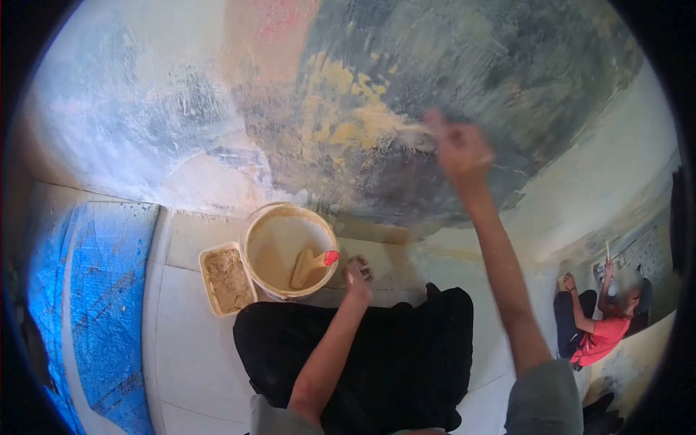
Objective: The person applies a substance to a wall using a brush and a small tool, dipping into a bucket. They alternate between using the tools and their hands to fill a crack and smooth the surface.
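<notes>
My right hand [464, 151] is raised against the painted wall [348, 109], closed on a thin pale tool that is blurred by motion. The tool's end is near a yellow patch on the dark grey paint. Low beside the bucket [255, 270], my left hand [359, 278] has its fingers curled together; what they hold, if anything, cannot be made out. Inside the bucket stands a yellowish tool with a red end [312, 266], leaning on the inner wall.
A small tray [228, 279] of brown paste touches the bucket's left side. Blue sheeting [109, 304] covers the floor at left. At far right another person [605, 333] in a red shirt sits by the wall. My black-clothed legs are below.
</notes>
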Tool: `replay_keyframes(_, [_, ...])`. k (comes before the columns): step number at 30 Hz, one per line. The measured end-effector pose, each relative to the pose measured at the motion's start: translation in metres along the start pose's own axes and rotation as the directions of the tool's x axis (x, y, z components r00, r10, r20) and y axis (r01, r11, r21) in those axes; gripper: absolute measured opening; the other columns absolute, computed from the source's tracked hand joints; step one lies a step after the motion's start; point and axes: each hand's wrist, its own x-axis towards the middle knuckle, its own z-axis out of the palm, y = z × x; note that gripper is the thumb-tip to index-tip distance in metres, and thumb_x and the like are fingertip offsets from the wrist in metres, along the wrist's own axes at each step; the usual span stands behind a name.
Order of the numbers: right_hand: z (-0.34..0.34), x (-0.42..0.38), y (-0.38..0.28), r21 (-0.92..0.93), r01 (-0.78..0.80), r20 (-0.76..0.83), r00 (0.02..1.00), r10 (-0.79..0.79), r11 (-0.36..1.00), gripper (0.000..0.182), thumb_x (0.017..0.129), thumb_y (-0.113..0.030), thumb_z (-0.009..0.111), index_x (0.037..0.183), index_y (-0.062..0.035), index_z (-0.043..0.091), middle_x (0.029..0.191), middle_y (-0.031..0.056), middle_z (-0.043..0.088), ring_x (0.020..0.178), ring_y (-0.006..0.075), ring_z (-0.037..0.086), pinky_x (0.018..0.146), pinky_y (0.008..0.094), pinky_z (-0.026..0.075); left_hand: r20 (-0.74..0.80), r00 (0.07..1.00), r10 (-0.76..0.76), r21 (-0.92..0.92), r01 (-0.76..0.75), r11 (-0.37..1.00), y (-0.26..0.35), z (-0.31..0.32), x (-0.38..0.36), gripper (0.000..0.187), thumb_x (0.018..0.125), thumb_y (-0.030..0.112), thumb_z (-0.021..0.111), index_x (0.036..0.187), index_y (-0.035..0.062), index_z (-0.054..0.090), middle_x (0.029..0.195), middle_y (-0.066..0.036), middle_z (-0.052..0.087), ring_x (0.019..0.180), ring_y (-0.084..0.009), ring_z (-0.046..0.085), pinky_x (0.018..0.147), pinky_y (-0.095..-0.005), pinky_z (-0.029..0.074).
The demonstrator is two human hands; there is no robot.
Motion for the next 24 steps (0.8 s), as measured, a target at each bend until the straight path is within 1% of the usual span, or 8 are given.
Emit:
replay_keyframes(1, [-0.004,0.005,0.007,-0.126,-0.229,-0.068,0.973,0.222,0.965,0.044,0.070,-0.002,0.068,0.112,-0.0158,0.065,0.067,-0.0022,0.049,0.057,0.0096,0.049,0.047,0.0248,0.043,0.008,0.997,0.077,0.008,-0.078,0.997,0.002,0.005,0.001,0.024,0.089,0.031,0.039,0.100,0.0142,0.052,0.086,0.000,0.052,0.070,-0.0151,0.048,0.063,-0.0320,0.042])
replay_keyframes(4, [0.031,-0.008,-0.035,0.084,-0.258,-0.111,0.958,0.266,0.963,0.047,0.067,-0.001,0.067,0.111,-0.0173,0.065,0.065,-0.0019,0.049,0.056,0.0132,0.049,0.047,0.0275,0.042,0.033,0.996,0.087,0.021,-0.088,0.996,-0.002,0.009,-0.004,0.024,0.090,0.031,0.039,0.100,0.0145,0.053,0.086,0.000,0.051,0.070,-0.0152,0.047,0.062,-0.0322,0.042])
replay_keyframes(6, [0.038,-0.002,-0.077,0.247,0.050,-0.054,0.998,-0.037,0.968,0.047,0.066,0.000,0.065,0.109,-0.0179,0.065,0.065,-0.0013,0.049,0.057,0.0153,0.049,0.047,0.0296,0.042,0.050,0.998,0.047,0.016,-0.048,0.999,0.000,0.012,-0.005,0.024,0.090,0.031,0.039,0.099,0.0144,0.053,0.086,0.000,0.051,0.070,-0.0152,0.047,0.062,-0.0320,0.042])
replay_keyframes(7, [0.033,0.003,-0.071,0.248,0.055,-0.058,0.997,-0.042,0.967,0.047,0.066,0.000,0.065,0.109,-0.0179,0.065,0.065,-0.0013,0.049,0.057,0.0153,0.049,0.047,0.0296,0.042,0.028,0.999,0.037,0.014,-0.038,0.999,0.001,0.010,-0.005,0.024,0.090,0.031,0.039,0.100,0.0140,0.053,0.086,0.000,0.051,0.070,-0.0154,0.047,0.064,-0.0320,0.042])
replay_keyframes(13, [0.035,0.003,-0.065,0.062,-0.278,-0.021,0.960,0.279,0.959,0.037,0.064,-0.002,0.063,0.096,-0.0199,0.069,0.063,-0.0013,0.048,0.056,0.0147,0.049,0.045,0.0299,0.041,-0.020,0.996,0.091,-0.019,-0.092,0.996,0.007,0.011,-0.002,0.023,0.088,0.028,0.043,0.102,0.0126,0.052,0.086,0.000,0.050,0.072,-0.0162,0.047,0.066,-0.0330,0.042])
replay_keyframes(15, [0.037,0.009,-0.058,0.279,0.158,-0.099,0.986,-0.135,0.947,0.035,0.064,-0.003,0.062,0.095,-0.0198,0.069,0.062,-0.0002,0.046,0.055,0.0160,0.048,0.046,0.0316,0.041,-0.032,0.997,0.073,0.003,-0.073,0.997,0.007,0.005,-0.005,0.023,0.087,0.027,0.044,0.103,0.0126,0.052,0.087,0.000,0.050,0.072,-0.0162,0.047,0.065,-0.0333,0.042])
replay_keyframes(22, [0.022,0.030,-0.025,0.314,0.078,-0.058,0.996,-0.063,0.946,0.039,0.064,-0.002,0.058,0.098,-0.0207,0.067,0.065,-0.0017,0.048,0.061,0.0188,0.050,0.050,0.0334,0.043,-0.045,0.998,0.045,0.016,-0.045,0.999,0.006,0.016,-0.009,0.024,0.086,0.026,0.043,0.104,0.0128,0.052,0.087,-0.001,0.051,0.071,-0.0150,0.047,0.064,-0.0321,0.042])
replay_keyframes(24, [0.021,0.047,0.002,0.219,0.296,-0.079,0.955,-0.285,0.930,0.042,0.062,-0.002,0.057,0.099,-0.0202,0.066,0.066,-0.0024,0.049,0.063,0.0178,0.051,0.051,0.0323,0.043,-0.065,0.997,0.042,0.004,-0.042,0.999,0.006,0.012,-0.010,0.024,0.086,0.026,0.043,0.103,0.0129,0.052,0.086,0.000,0.051,0.070,-0.0148,0.047,0.063,-0.0315,0.042])
